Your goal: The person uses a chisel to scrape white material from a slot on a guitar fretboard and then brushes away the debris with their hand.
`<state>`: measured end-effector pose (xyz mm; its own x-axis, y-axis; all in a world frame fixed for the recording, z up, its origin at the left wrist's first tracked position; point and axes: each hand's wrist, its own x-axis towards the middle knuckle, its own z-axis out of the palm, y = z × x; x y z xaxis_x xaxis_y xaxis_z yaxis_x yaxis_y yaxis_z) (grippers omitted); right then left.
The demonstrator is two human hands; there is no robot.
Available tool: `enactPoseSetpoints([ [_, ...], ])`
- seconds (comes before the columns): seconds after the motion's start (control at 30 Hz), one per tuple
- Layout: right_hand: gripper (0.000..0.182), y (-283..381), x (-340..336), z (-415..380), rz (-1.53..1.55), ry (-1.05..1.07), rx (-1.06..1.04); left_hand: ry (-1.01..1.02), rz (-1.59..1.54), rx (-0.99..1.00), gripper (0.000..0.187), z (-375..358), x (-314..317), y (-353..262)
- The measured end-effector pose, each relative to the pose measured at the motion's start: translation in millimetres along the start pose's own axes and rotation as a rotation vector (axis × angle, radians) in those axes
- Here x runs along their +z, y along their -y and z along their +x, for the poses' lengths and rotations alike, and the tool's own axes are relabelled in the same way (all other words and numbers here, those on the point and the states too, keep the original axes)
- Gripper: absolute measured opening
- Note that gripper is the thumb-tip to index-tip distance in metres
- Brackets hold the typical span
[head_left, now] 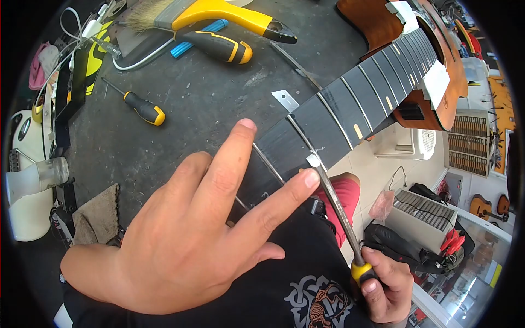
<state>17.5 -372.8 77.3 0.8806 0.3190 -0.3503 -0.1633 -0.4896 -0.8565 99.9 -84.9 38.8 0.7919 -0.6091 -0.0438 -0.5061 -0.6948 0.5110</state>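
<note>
An acoustic guitar's dark fretboard [314,123] runs diagonally from the middle to the upper right, with metal frets across it and pale inlays. My left hand [191,229] spreads over the neck's near end. Its index fingertip lies close beside the screwdriver blade, perhaps touching it, and the middle finger stretches toward the far side. In my right hand [389,284] is the yellow-and-black handle of a flat screwdriver [340,210]. The blade's flat tip meets a fret near the neck's near edge, where small whitish shavings show. White tape [436,85] covers part of the guitar body.
On the dark bench [180,128] lie a small screwdriver [143,107], a thick-handled tool [216,47], a yellow-handled brush [224,15], a trapezoid blade [285,100] and a thin metal strip [297,65]. A rag [97,216] and a white bottle [33,205] sit left.
</note>
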Motion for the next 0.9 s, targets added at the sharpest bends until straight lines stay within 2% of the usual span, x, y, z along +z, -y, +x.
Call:
enactPoseSetpoints([
  [0.9,0.040,-5.4,1.5,-1.1,0.010,0.000,-0.021,-0.001,-0.006,0.001,0.079,0.3,-0.3,-0.4],
])
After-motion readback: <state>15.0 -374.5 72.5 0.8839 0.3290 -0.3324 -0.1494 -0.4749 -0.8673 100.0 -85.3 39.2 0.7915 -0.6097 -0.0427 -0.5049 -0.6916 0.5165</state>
